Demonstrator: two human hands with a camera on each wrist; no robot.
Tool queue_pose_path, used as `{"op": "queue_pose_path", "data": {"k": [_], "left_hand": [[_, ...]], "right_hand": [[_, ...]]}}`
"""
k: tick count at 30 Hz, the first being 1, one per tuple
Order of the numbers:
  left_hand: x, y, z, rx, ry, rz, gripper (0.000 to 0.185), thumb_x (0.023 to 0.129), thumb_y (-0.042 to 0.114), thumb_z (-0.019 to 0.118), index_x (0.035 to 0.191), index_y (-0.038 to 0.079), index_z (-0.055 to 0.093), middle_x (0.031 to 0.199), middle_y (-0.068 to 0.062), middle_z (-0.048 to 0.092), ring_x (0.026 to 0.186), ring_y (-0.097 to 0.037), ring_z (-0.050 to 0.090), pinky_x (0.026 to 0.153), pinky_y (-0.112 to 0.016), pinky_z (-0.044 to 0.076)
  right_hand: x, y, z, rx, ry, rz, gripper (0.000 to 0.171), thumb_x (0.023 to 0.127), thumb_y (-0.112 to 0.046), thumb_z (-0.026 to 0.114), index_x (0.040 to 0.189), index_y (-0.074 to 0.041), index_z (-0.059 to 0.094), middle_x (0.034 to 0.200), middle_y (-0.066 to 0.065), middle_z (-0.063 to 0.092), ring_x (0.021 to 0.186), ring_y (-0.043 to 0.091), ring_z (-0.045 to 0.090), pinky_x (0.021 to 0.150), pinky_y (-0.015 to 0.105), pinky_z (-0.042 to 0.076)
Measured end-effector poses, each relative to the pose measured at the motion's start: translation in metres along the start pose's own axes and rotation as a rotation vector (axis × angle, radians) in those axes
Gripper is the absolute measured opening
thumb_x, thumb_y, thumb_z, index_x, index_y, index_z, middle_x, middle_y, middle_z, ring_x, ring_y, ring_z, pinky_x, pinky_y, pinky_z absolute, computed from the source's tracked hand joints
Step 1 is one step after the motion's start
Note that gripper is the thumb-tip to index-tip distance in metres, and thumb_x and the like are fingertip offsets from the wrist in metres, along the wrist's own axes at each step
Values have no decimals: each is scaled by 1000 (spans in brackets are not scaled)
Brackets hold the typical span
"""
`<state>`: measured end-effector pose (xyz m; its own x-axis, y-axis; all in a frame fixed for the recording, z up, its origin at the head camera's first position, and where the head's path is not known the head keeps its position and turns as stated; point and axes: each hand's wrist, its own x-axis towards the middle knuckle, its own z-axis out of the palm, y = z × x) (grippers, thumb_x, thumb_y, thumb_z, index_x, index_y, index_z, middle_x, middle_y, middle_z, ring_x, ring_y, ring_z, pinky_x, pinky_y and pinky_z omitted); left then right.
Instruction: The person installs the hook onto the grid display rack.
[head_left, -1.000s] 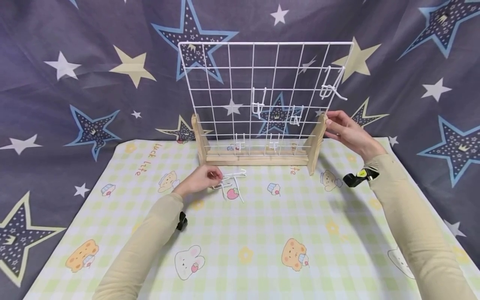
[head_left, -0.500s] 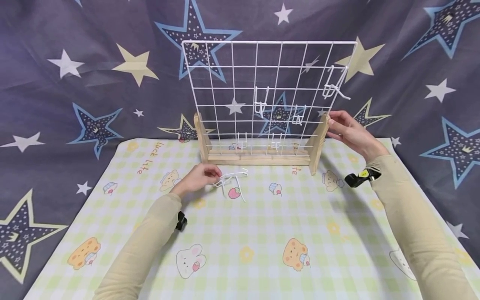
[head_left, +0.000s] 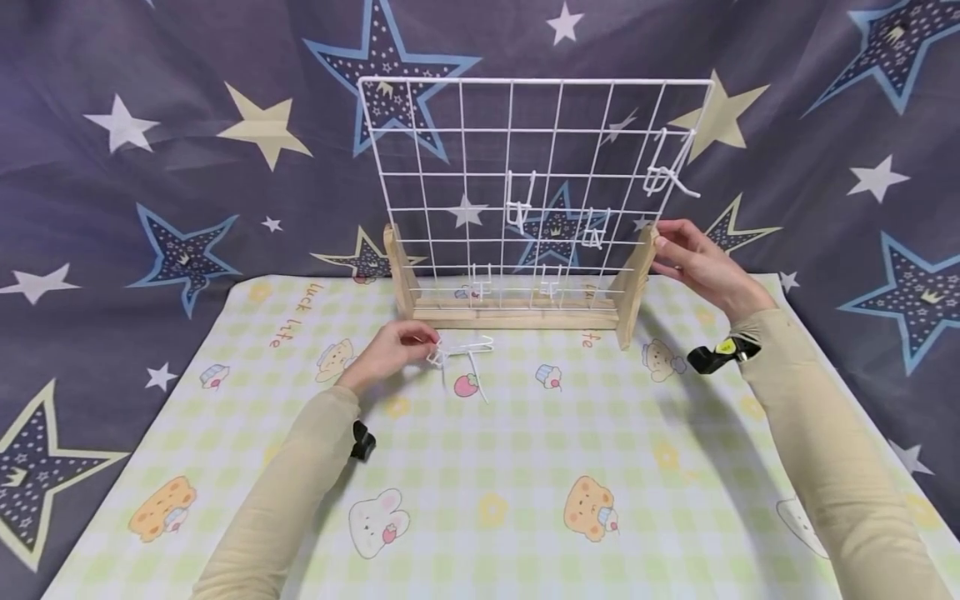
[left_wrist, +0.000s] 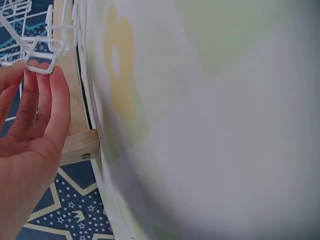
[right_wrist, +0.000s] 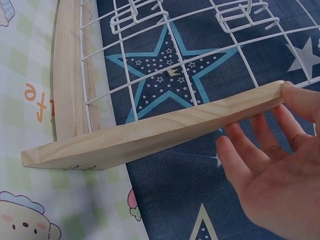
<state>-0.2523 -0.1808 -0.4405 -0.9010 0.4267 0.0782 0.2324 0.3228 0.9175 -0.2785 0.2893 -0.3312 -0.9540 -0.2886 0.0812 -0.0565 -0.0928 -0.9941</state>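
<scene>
A white wire grid panel (head_left: 480, 150) stands upright in a wooden stand (head_left: 517, 317) at the back of the mat; several white wire hooks (head_left: 521, 200) hang on it. My left hand (head_left: 393, 348) pinches a loose white wire hook (head_left: 461, 354) just above the mat in front of the stand; the left wrist view shows the hook (left_wrist: 45, 55) at my fingertips (left_wrist: 57, 95). My right hand (head_left: 690, 254) touches the top of the stand's right wooden upright (right_wrist: 150, 132) with relaxed fingers (right_wrist: 300, 97).
A pale green checked mat (head_left: 525, 467) with cartoon animals covers the table. A dark cloth with stars (head_left: 150, 142) hangs behind and drapes at both sides. Black wrist straps (head_left: 712, 357) sit on both arms.
My left hand has raised the loose hook slightly off the mat and drawn it a little left. The right hand stays on the stand's upright.
</scene>
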Motion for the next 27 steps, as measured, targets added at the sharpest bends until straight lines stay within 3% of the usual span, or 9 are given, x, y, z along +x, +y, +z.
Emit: {"op": "queue_pose_path", "data": {"k": [7,14,27], "left_hand": [[1,3,-2,-27,21,17,21,85,-7,65,105,-12,63,94,-15,66,82,-19,61,76,-27,51],[3,7,-5,-64,73,-25,23,85,-6,67,108,-11,63,93,-14,67,80,-17,62,75,-26,51],[13,12,-4,-368,214,55,25,86,-17,58,109,-23,50,83,0,66,74,-13,66,72,-29,57]], "right_hand": [[0,-4,0,-41,9,2,24,101,-10,49,123,-10,40,115,2,43,102,9,55,90,22,47],[-1,-5,1,-34,-2,7,27,101,-11,50,126,-9,39,116,2,42,103,10,54,92,23,46],[0,0,0,-6,-17,-8,24,101,-11,50,124,-11,41,114,2,45,104,10,54,92,22,46]]}}
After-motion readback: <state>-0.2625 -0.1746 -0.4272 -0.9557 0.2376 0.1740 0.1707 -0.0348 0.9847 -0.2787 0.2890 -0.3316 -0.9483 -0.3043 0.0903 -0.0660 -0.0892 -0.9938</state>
